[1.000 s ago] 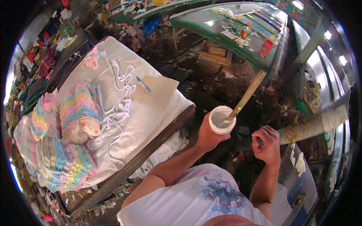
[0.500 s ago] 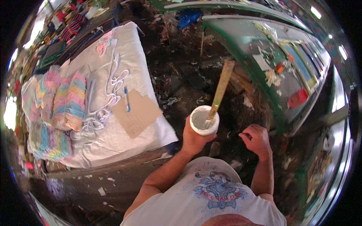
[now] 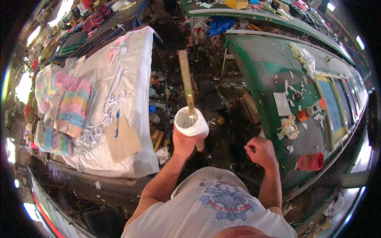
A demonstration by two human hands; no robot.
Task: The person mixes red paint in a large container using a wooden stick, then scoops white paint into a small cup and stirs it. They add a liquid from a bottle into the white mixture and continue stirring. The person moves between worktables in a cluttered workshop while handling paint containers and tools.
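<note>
brown card (image 3: 122, 139) on white table, red can (image 3: 311, 162) on green bench

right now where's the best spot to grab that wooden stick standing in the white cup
Take the wooden stick by its bare upper half, coming from the right with the free right hand. Its lower end sits inside the white cup, which the left hand holds from below, so only the upper length is exposed.

A white cup (image 3: 191, 123) is showing a yellowish-tan wooden stick (image 3: 185, 83) rising toward twelve o'clock, and the shirt (image 3: 214, 210) at six o'clock is showing white with a blue-grey print. At nine o'clock, knitted pieces (image 3: 67, 107) are running in pastel stripes of pink, yellow, blue and green across a white cloth (image 3: 135, 71) bearing a brown card (image 3: 123, 139). At three o'clock the table (image 3: 262, 67) is looking dark green, flecked with white scraps, beside what seems a red container (image 3: 311, 162).
</note>
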